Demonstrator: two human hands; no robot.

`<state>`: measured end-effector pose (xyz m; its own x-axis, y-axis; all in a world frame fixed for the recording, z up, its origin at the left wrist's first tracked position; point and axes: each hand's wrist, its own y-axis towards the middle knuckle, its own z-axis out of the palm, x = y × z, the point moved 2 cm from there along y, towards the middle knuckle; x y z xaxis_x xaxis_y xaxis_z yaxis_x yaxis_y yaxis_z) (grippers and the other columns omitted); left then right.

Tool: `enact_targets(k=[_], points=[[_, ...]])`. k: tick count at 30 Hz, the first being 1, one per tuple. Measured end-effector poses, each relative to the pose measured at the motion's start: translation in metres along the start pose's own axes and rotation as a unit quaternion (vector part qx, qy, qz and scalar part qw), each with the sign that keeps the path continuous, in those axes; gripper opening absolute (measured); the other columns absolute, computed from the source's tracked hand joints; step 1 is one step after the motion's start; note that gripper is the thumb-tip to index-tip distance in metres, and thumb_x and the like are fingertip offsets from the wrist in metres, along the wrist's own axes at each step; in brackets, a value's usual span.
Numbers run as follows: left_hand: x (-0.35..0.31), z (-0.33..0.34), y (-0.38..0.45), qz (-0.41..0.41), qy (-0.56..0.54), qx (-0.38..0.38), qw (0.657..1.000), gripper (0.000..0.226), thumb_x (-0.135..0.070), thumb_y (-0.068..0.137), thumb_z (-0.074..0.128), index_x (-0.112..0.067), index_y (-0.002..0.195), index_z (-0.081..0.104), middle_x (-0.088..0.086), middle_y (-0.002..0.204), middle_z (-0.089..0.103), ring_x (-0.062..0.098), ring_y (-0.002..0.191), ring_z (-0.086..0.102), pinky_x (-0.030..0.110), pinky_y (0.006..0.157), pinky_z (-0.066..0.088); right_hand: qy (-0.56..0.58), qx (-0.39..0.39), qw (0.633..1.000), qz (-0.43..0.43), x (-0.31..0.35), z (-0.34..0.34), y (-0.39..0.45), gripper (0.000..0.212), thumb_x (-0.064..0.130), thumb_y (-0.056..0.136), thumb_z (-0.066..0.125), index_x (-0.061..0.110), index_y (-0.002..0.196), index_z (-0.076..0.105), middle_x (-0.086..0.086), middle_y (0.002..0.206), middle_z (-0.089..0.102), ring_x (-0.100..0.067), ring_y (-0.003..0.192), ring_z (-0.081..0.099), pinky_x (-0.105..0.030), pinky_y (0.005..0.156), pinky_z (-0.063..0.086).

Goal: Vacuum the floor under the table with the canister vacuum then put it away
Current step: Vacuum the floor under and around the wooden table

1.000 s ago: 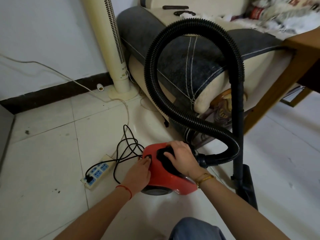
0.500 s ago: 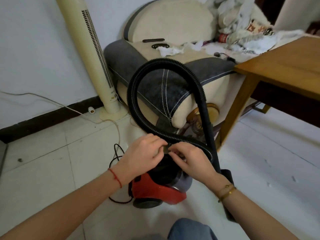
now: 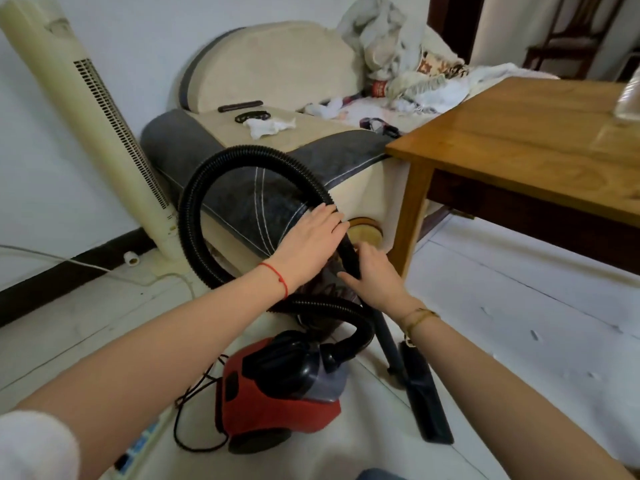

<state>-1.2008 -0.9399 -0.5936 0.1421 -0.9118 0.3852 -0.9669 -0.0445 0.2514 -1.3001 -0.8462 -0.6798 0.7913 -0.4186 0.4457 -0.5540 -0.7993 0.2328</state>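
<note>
My left hand lies flat and open on the hose, my right hand only loosely around the wand—lifted so, it could slip and tug the red canister vacuum on the floor over its cord.

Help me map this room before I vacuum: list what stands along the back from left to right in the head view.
Tower fan → sofa armrest with the looped vacuum hose in front of it → wooden table → dark doorway.
</note>
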Motion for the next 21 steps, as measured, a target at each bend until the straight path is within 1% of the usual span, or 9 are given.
enact_targets(k=[3,5,7,10,13,16,18,19,21], points=[[0.005,0.015,0.024,0.027,0.054,0.016,0.998,0.046,-0.007,0.083,0.057,-0.006,0.129,0.052,0.012,0.135,0.05,0.029,0.135,0.035,0.04,0.12,0.013,0.01,0.026,0.999,0.03,-0.009,0.017,0.02,0.044,0.043,0.086,0.063,0.012,0.111,0.043,-0.009,0.106,0.056,-0.026,0.094,0.055,-0.04,0.076,0.051],[0.013,0.02,0.037,0.049,0.066,0.029,0.996,0.034,-0.008,0.081,0.058,-0.01,0.115,0.06,0.009,0.122,0.058,0.028,0.126,0.044,0.04,0.118,0.018,0.039,0.051,0.997,0.048,-0.012,0.023,0.031,0.041,0.042,0.086,0.064,0.012,0.106,0.043,-0.01,0.101,0.059,-0.027,0.089,0.059,-0.042,0.072,0.053],[0.022,0.017,0.049,0.068,0.075,0.053,0.993,0.026,-0.008,0.082,0.057,-0.012,0.108,0.062,0.007,0.113,0.059,0.027,0.116,0.049,0.04,0.115,0.025,0.076,0.08,0.991,0.071,-0.011,0.022,0.039,0.038,0.038,0.089,0.062,0.011,0.108,0.044,-0.01,0.097,0.062,-0.027,0.086,0.062,-0.037,0.067,0.051],[0.033,0.005,0.06,0.09,0.085,0.116,0.985,0.025,-0.008,0.086,0.053,-0.01,0.11,0.059,0.008,0.112,0.058,0.029,0.111,0.049,0.04,0.108,0.031,0.108,0.129,0.98,0.109,-0.006,0.014,0.046,0.041,0.032,0.092,0.059,0.008,0.122,0.046,-0.013,0.107,0.065,-0.029,0.093,0.064,-0.035,0.073,0.051],[0.039,-0.015,0.071,0.094,0.071,0.176,0.977,0.029,-0.008,0.087,0.053,-0.01,0.116,0.052,0.008,0.116,0.056,0.028,0.113,0.048,0.038,0.103,0.034,0.109,0.184,0.966,0.143,0.002,0.003,0.048,0.043,0.029,0.092,0.058,0.008,0.127,0.047,-0.014,0.117,0.063,-0.031,0.104,0.061,-0.034,0.083,0.048],[0.049,-0.028,0.08,0.079,0.068,0.247,0.963,0.031,-0.011,0.092,0.05,-0.01,0.123,0.051,0.009,0.123,0.053,0.027,0.118,0.044,0.038,0.101,0.034,0.111,0.224,0.951,0.181,0.013,-0.01,0.048,0.038,0.03,0.091,0.058,0.008,0.12,0.049,-0.014,0.116,0.061,-0.031,0.104,0.058,-0.032,0.078,0.044],[0.057,-0.032,0.082,0.069,0.063,0.269,0.959,0.028,-0.012,0.094,0.049,-0.01,0.121,0.052,0.009,0.122,0.053,0.027,0.115,0.046,0.036,0.097,0.036,0.114,0.247,0.941,0.2,0.018,-0.016,0.048,0.035,0.031,0.09,0.058,0.008,0.116,0.049,-0.015,0.114,0.06,-0.031,0.1,0.058,-0.029,0.072,0.039],[0.06,-0.034,0.08,0.068,0.058,0.275,0.957,0.026,-0.011,0.094,0.048,-0.01,0.12,0.053,0.01,0.12,0.053,0.026,0.113,0.047,0.036,0.095,0.037,0.115,0.256,0.938,0.204,0.022,-0.02,0.048,0.035,0.031,0.09,0.058,0.008,0.115,0.048,-0.015,0.114,0.06,-0.032,0.1,0.058,-0.029,0.071,0.037],[0.064,-0.038,0.076,0.069,0.037,0.289,0.954,0.025,-0.008,0.094,0.047,-0.007,0.118,0.053,0.011,0.118,0.052,0.027,0.111,0.047,0.036,0.091,0.04,0.117,0.265,0.935,0.203,0.029,-0.029,0.049,0.037,0.029,0.09,0.059,0.008,0.117,0.046,-0.015,0.117,0.06,-0.033,0.103,0.058,-0.031,0.075,0.042]])
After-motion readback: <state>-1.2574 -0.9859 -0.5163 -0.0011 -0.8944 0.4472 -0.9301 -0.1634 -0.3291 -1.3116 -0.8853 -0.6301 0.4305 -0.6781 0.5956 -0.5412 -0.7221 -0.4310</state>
